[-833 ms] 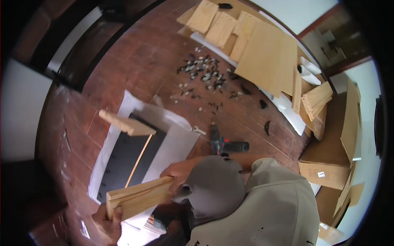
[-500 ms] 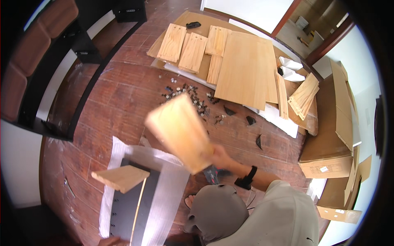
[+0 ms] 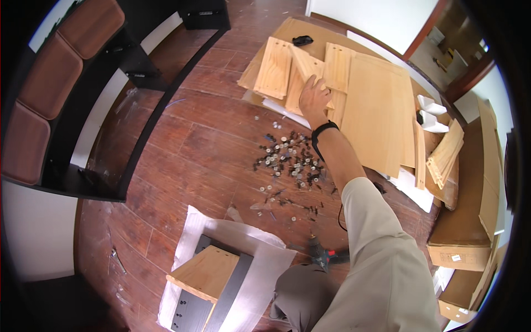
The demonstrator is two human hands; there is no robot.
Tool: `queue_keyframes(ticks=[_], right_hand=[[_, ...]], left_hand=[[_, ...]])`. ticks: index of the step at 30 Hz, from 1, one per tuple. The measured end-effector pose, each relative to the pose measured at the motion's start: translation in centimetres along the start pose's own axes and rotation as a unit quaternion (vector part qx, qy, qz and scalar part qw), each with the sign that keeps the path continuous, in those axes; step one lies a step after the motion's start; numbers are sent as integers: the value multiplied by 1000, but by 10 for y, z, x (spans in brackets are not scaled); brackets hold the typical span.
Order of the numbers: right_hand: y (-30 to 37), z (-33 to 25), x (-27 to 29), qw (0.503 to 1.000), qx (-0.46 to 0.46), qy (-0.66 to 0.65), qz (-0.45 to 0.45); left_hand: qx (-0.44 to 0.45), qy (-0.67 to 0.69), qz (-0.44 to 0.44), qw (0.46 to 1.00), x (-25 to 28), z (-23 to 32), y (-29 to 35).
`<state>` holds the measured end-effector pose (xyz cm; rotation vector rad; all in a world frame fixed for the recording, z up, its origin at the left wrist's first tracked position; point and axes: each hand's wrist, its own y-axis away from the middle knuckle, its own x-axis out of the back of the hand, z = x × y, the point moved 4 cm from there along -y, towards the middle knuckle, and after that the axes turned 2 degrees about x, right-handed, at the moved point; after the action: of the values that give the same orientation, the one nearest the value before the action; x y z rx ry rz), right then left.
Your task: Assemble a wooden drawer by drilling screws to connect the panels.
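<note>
My right hand reaches far forward to a group of pale wooden boards. Its fingers are bent over a wooden board that lies askew on another one; the palm side is hidden. Beside it lie a second board on the left and a third on the right. Near me, a wooden board rests at an angle over a dark panel with black fittings along its side. White foam sheet is spread under that panel. My left hand is out of view.
Loose screws and fittings are scattered on the floor. A power drill lies by my knee. A large thin panel rests on cardboard. Open cardboard boxes line the right; a black frame with brown panels is at left.
My right hand has carried a wooden board forward from midair to the other boards. The left hand, at the lower edge before, has gone out of view. The view has shifted.
</note>
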<state>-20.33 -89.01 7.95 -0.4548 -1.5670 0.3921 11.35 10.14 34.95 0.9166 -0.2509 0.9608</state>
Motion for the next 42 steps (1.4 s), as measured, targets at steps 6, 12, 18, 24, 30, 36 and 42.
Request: queue_keyframes(ticks=[6,12,18,24,30,36,42], right_hand=[[4,-74,-14,983,0,35,-178],[-11,-113,-26,954,-78,-198,-213],[-1,-121,8,931,-106,-280,-210],[14,-92,3,826,-82,-544,-121],[81,-92,93,319,-70,-852,-409],[106,-136,243,223,158,-774,-571],[163,-186,406,358,548,-597,-464]], left_hand=[[101,36,19,994,53,-68,34],[162,76,25,984,90,-116,41],[229,120,22,966,127,-157,60],[275,164,14,947,152,-176,64],[-115,-370,-127,913,25,34,4],[-331,-364,95,865,-110,244,-7],[-520,-280,191,784,-183,312,-7]])
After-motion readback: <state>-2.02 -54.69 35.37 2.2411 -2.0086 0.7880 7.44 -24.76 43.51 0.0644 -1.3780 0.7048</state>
